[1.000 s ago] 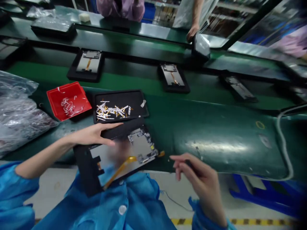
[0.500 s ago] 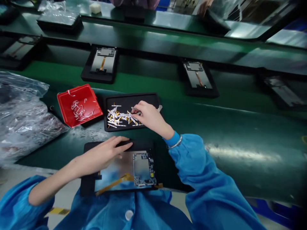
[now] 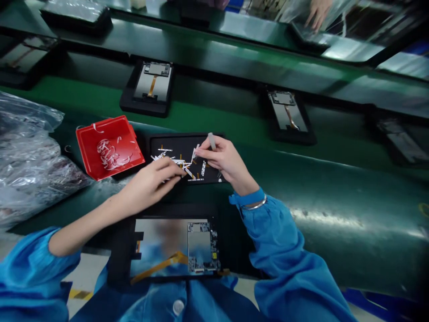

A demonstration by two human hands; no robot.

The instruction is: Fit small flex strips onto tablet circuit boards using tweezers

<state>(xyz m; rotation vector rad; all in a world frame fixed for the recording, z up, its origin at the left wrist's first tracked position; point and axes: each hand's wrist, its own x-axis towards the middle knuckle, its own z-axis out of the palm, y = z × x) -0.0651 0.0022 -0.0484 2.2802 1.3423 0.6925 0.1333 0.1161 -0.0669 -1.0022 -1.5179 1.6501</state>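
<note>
A shallow black tray (image 3: pixel 214 175) holds a pile of thin white strips with amber tabs (image 3: pixel 181 162). My right hand (image 3: pixel 229 163) is closed over the tray's right side, with a white strip (image 3: pixel 193 155) at its fingertips. A grey metal tool that looks like tweezers (image 3: pixel 212 141) is also in that hand. My left hand (image 3: pixel 157 179) reaches over the tray's front, thumb and fingers drawn together at the strips; what they pinch is too small to make out. Nearest me lies an opened tablet screen assembly (image 3: pixel 161 232) with a circuit board (image 3: pixel 200 246) and an amber ribbon cable (image 3: pixel 161 267).
Left of the tray stands a red box (image 3: pixel 129 134) with curled white scraps. A clear plastic bag (image 3: pixel 30 165) lies at far left. Several similar assemblies, one here (image 3: pixel 152 85), rest in black holders on the green line behind. Another person's hand (image 3: pixel 318 13) is at the back right.
My left hand has moved from the screen assembly up to the tray. My right hand has shifted slightly right and turned, with the tool now pointing up. The view has tilted slightly.
</note>
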